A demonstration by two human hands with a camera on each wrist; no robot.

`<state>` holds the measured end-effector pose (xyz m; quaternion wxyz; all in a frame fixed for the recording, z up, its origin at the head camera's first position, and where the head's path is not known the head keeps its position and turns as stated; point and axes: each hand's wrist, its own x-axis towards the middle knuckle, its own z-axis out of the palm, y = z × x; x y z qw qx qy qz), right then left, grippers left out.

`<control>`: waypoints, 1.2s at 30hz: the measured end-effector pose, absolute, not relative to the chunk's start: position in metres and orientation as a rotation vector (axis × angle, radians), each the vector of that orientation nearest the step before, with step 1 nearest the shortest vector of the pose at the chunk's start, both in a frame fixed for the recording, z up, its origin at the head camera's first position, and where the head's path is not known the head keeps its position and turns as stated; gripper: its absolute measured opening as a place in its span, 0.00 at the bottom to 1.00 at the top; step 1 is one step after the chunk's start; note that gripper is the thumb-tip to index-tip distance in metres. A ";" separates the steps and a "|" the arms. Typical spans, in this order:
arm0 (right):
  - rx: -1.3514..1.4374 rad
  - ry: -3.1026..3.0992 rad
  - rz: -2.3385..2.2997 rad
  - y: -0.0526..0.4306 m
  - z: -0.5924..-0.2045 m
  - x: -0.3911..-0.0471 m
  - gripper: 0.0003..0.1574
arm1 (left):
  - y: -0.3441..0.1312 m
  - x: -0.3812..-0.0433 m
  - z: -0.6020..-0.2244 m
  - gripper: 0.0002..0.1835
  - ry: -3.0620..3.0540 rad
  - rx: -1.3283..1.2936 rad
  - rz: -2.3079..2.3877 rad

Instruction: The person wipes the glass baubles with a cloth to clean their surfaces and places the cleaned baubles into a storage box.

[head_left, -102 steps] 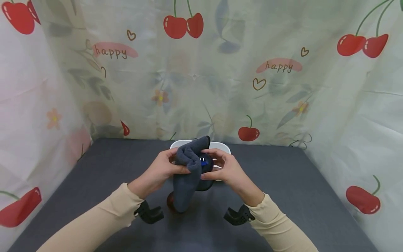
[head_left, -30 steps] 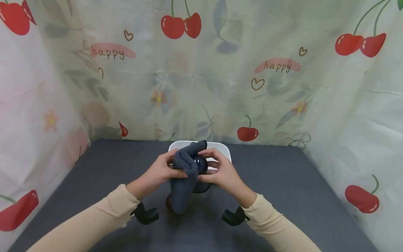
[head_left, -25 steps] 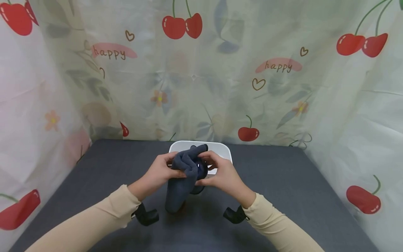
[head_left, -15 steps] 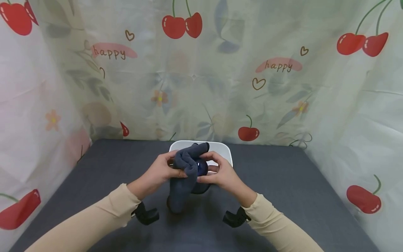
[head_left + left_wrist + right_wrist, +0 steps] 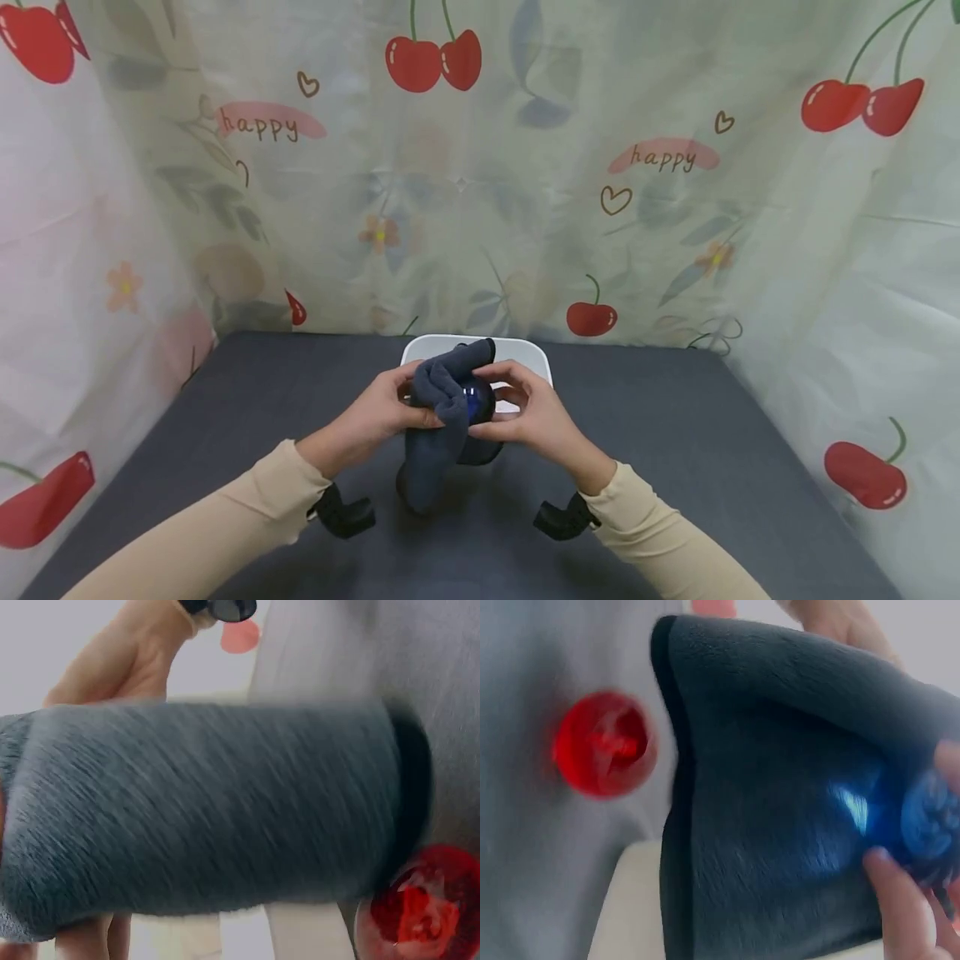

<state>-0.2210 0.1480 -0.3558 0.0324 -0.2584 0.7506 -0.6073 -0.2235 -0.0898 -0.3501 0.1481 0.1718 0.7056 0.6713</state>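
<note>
My left hand (image 5: 382,414) grips a dark grey cloth (image 5: 441,387) with a black edge, bunched against a glossy deep-blue see-through ball (image 5: 482,402). The ball sits between the curled fingers and thumb of my right hand (image 5: 525,404). In the right wrist view the blue ball (image 5: 930,817) shows a pale pattern inside, and the cloth (image 5: 765,802) drapes behind it. A red see-through ball (image 5: 592,754) lies on the table below the hanging cloth; from the head it is mostly covered. The cloth (image 5: 202,810) hides much of my left hand in the left wrist view.
Behind the hands stands a white tray (image 5: 534,354), partly covered by them and the cloth. A dark grey table (image 5: 645,433) lies under everything, with a cherry-print curtain (image 5: 465,183) along its back and sides.
Since the oldest frame, both hands have shifted slightly left and down with the cloth and blue ball. The cloth's lower end swings a little, and the blue ball's highlights have changed place.
</note>
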 end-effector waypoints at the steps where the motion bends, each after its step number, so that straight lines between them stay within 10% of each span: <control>1: -0.797 2.326 -1.870 0.147 -0.356 -0.221 0.39 | -0.089 -0.223 -0.350 0.35 2.013 0.498 1.931; 36: -0.943 2.588 -1.743 0.143 -0.361 -0.216 0.41 | -0.086 -0.223 -0.363 0.35 1.879 0.507 2.047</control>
